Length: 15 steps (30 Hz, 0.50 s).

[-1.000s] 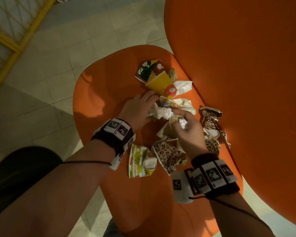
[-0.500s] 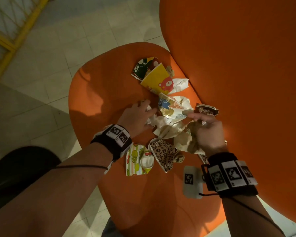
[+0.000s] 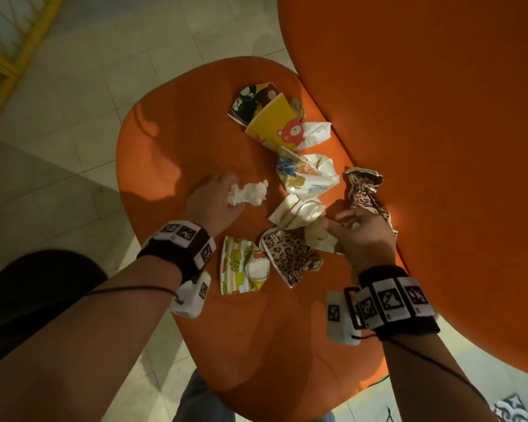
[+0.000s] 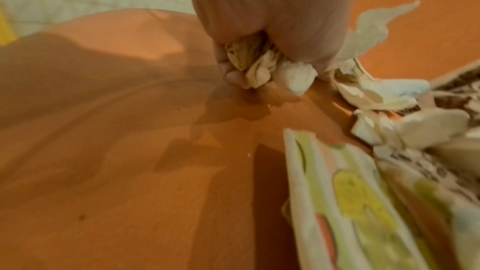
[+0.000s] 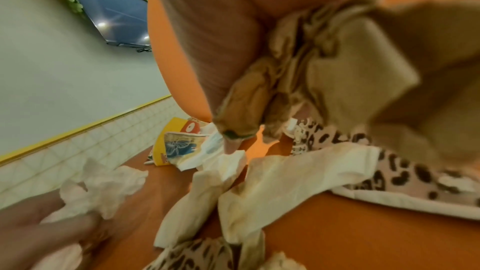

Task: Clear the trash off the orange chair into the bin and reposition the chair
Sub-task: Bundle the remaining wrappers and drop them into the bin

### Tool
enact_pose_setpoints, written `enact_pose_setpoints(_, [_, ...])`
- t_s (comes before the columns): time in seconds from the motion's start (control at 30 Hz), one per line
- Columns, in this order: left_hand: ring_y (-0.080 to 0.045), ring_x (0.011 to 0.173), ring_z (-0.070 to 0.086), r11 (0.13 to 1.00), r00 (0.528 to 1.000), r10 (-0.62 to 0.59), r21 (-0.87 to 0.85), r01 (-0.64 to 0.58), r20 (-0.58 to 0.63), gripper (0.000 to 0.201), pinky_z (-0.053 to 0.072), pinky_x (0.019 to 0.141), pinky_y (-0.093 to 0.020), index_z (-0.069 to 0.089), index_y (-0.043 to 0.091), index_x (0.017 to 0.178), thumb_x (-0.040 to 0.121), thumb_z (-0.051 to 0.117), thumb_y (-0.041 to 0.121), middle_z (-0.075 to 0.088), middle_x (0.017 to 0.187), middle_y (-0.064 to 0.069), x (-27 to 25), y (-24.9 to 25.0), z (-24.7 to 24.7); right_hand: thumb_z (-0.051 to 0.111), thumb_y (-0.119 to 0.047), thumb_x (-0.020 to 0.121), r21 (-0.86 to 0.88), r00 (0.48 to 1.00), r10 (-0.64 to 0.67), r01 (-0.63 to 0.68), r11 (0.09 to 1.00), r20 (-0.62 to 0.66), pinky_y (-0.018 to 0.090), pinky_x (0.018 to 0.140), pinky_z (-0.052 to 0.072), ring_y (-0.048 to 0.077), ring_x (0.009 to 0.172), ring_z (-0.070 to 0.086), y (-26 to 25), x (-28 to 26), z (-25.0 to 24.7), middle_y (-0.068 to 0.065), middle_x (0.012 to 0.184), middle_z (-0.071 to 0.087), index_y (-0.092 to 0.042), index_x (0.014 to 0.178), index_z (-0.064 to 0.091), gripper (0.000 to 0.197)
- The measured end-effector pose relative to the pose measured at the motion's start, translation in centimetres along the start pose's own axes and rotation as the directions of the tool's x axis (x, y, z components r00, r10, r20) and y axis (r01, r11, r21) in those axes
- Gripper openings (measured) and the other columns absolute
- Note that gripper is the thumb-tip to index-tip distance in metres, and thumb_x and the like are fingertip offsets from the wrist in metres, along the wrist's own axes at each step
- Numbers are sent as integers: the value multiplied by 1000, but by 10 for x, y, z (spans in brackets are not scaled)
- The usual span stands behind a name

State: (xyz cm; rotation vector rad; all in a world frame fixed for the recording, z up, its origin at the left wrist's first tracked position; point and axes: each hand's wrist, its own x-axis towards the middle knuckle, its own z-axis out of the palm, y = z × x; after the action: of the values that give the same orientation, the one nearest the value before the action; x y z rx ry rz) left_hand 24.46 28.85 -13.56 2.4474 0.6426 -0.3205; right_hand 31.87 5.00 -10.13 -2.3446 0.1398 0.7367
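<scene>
The orange chair seat (image 3: 171,141) carries several crushed paper cups and napkins. My left hand (image 3: 214,199) grips a crumpled white tissue (image 3: 247,193) (image 4: 293,73) at the seat's middle, fingers curled round it. My right hand (image 3: 357,236) holds a wad of brownish crumpled paper (image 3: 317,239) (image 5: 324,65) beside the leopard-print cups (image 3: 290,257). A yellow bear cup (image 3: 275,123) and a dark green cup (image 3: 247,102) lie at the far side. A fruit-print cup (image 3: 241,269) (image 4: 350,202) lies flat near my left wrist. A flattened white cup (image 3: 296,211) (image 5: 259,182) sits between my hands.
The chair's tall orange backrest (image 3: 424,147) rises on the right. Pale tiled floor (image 3: 73,102) surrounds the seat, with a yellow frame (image 3: 19,53) at the far left. Another leopard cup (image 3: 363,190) lies against the backrest. No bin is in view.
My left hand has pulled back to the left with the white tissue in it. My right hand moved right and nearer, still holding the brownish paper wad.
</scene>
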Motion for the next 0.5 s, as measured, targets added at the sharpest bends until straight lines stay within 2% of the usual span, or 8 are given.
enact_pose_setpoints(0.07, [-28, 105, 57, 994, 999, -30, -107, 27, -19, 45, 46, 82, -39, 49, 22, 125, 83, 63, 18, 58, 119, -8, -2, 0, -6, 76, -33, 74, 35, 999, 30, -31, 999, 12, 47, 59, 59, 22, 53, 67, 4, -11, -1, 2, 67, 69, -23, 78, 66, 15])
enact_pose_setpoints(0.1, [-29, 106, 57, 994, 999, -32, -108, 30, -19, 46, 46, 84, -39, 49, 23, 128, 84, 62, 17, 57, 119, -9, -3, -1, -7, 76, -30, 75, 30, 998, 45, -47, 998, 47, 45, 58, 59, 20, 50, 66, 6, -16, -1, 1, 67, 68, -22, 77, 66, 13])
enact_pose_setpoints(0.2, [-34, 103, 56, 989, 996, -80, -128, 74, -40, 36, 44, 85, -39, 56, 14, 124, 88, 54, 15, 55, 114, -16, -4, 3, -9, 74, -34, 78, -106, 979, 46, -25, 994, 197, 23, 55, 57, 9, 49, 64, 14, -34, 6, -13, 72, 64, -30, 85, 68, 10])
enact_pose_setpoints(0.23, [-35, 102, 56, 980, 992, -112, -170, 102, -52, 34, 44, 86, -39, 58, 12, 122, 89, 52, 14, 54, 114, -17, -5, 4, -9, 72, -34, 79, -146, 976, 42, -11, 989, 215, 20, 57, 56, 9, 54, 65, 17, -38, 12, -17, 78, 64, -33, 91, 68, 13])
enact_pose_setpoints(0.33, [-34, 100, 56, 954, 982, -179, -255, 159, -56, 27, 47, 88, -44, 61, 11, 114, 90, 50, 16, 55, 110, -17, -9, 8, -10, 68, -36, 78, -268, 980, -3, 58, 962, 201, 35, 79, 56, 16, 88, 65, 33, -38, 30, -13, 105, 67, -36, 107, 66, 28])
enact_pose_setpoints(0.37, [-34, 99, 56, 953, 982, -183, -253, 166, -45, 25, 47, 87, -45, 61, 12, 112, 90, 51, 17, 56, 108, -16, -10, 9, -10, 66, -37, 79, -316, 979, -25, 90, 945, 205, 35, 83, 53, 15, 97, 62, 36, -37, 33, -12, 112, 65, -35, 109, 65, 30])
enact_pose_setpoints(0.43, [-34, 95, 57, 969, 986, -168, -189, 160, -25, 20, 47, 83, -44, 61, 11, 106, 90, 51, 19, 56, 103, -15, -11, 13, -11, 65, -39, 80, -361, 973, -68, 146, 921, 220, 33, 85, 48, 14, 104, 57, 41, -34, 37, -12, 118, 61, -34, 109, 63, 29])
enact_pose_setpoints(0.5, [-31, 90, 57, 985, 991, -137, -104, 135, -9, 16, 43, 74, -38, 61, 10, 98, 90, 53, 22, 55, 95, -11, -12, 22, -11, 65, -43, 80, -373, 968, -109, 189, 908, 227, 33, 84, 49, 15, 104, 57, 44, -33, 38, -12, 120, 60, -31, 108, 63, 30])
